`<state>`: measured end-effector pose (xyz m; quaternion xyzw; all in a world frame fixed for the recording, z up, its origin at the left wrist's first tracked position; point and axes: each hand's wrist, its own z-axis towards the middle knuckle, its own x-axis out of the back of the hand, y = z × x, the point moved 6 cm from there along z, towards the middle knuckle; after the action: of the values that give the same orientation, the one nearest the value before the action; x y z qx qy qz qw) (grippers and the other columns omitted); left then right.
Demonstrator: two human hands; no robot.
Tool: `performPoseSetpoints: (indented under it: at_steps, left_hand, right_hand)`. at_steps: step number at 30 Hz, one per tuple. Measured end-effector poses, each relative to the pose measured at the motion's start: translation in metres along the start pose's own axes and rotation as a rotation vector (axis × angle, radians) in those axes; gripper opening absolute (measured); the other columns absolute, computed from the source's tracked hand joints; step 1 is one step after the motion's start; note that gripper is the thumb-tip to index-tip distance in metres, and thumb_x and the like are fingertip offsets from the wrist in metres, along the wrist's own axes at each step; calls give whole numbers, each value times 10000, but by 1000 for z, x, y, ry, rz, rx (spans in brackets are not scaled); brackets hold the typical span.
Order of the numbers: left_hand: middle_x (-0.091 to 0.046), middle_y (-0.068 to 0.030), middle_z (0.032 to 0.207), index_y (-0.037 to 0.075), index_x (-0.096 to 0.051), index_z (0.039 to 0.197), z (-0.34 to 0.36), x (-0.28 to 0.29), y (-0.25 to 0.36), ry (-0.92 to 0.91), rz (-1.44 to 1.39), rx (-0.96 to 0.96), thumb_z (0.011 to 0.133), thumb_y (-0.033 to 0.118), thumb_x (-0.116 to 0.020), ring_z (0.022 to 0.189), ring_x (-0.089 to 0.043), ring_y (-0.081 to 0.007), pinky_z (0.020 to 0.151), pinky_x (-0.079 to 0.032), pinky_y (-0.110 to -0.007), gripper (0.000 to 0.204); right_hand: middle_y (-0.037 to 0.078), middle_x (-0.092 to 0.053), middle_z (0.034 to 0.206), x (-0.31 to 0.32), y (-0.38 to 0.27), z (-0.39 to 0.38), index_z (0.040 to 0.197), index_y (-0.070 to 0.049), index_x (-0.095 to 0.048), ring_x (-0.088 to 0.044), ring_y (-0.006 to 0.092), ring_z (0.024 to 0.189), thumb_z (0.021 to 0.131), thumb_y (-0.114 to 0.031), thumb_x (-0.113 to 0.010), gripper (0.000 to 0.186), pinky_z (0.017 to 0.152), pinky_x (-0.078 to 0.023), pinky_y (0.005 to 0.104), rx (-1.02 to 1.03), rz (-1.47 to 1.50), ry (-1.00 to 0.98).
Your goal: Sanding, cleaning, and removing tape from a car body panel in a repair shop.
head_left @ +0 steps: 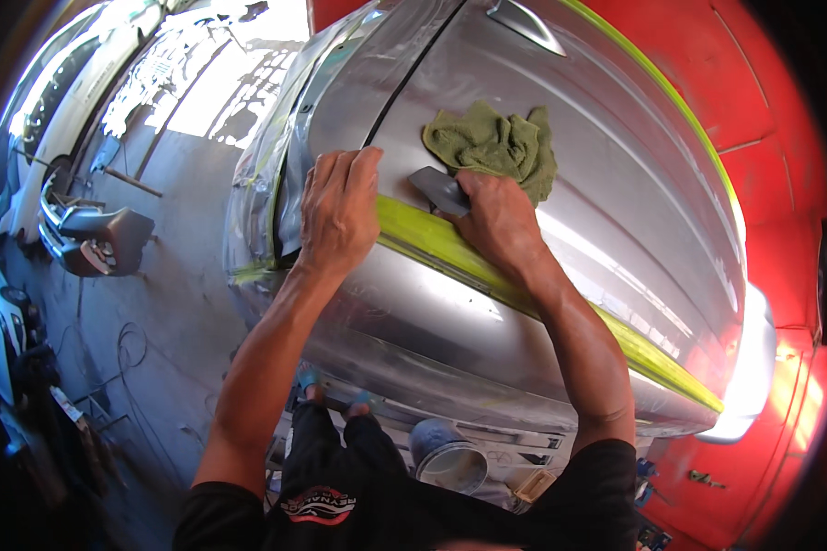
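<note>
My left hand lies on the silver car body, over the near end of a yellow-green strip, its fingers stretched side by side along the surface. Pinched in my right hand is a folded dark grey sheet of sandpaper, whose free corner points toward my left hand. The sandpaper is just above the strip, and my thumb side hides part of it. A crumpled olive-green cloth rests on the panel right beyond my right hand, almost touching it.
A door handle juts from the panel at the top. Below me stands a bucket beside my legs. On the floor to the left lie a loose bumper and a thin cable. Red panels rise on the right.
</note>
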<state>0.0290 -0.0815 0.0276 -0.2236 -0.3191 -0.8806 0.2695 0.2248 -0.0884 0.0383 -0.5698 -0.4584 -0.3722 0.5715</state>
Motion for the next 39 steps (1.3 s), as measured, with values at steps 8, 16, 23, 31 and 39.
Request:
performPoseSetpoints:
  at_steps: [8,16,23,31,39]
  left_hand:
    - [-651,-176,1201,9,-595,1212,-3,4,-15,96,-2,49,895,-9,-588,1135,-592,-377,983,-469,-481,318]
    - [-654,-201,1212,-9,-578,1216,-7,16,-24,180,-57,141,910,-92,-559,1153,-600,-417,976,-477,-505,317]
    - [-565,-189,1419,36,-558,1302,-72,21,-11,66,2,315,1000,128,-526,1322,-487,-419,1134,-325,-540,318]
    - [-544,-184,1466,45,-561,1297,-76,27,-14,81,17,305,1032,172,-496,1365,-466,-394,1141,-316,-526,301]
    - [-551,-185,1498,34,-638,1309,-73,23,-15,34,70,339,1012,249,-549,1397,-482,-404,1153,-314,-539,377]
  right_hand:
    - [233,-723,922,2,-14,-3,959,-6,-707,-700,427,889,832,-351,-827,387,797,-537,499,-34,-36,34]
    - [243,-725,882,-12,-54,35,958,-7,-707,-708,435,874,832,-384,-831,416,791,-545,514,16,-44,20]
    - [222,-729,893,-14,-67,47,950,-14,-702,-705,428,864,834,-370,-823,394,783,-532,506,44,-25,19]
    - [247,-693,852,-13,-69,43,932,15,-680,-672,439,800,825,-316,-837,381,734,-496,492,81,74,16]
    - [218,-720,919,-19,-74,51,957,-23,-692,-692,436,899,824,-344,-832,375,782,-533,507,78,44,2]
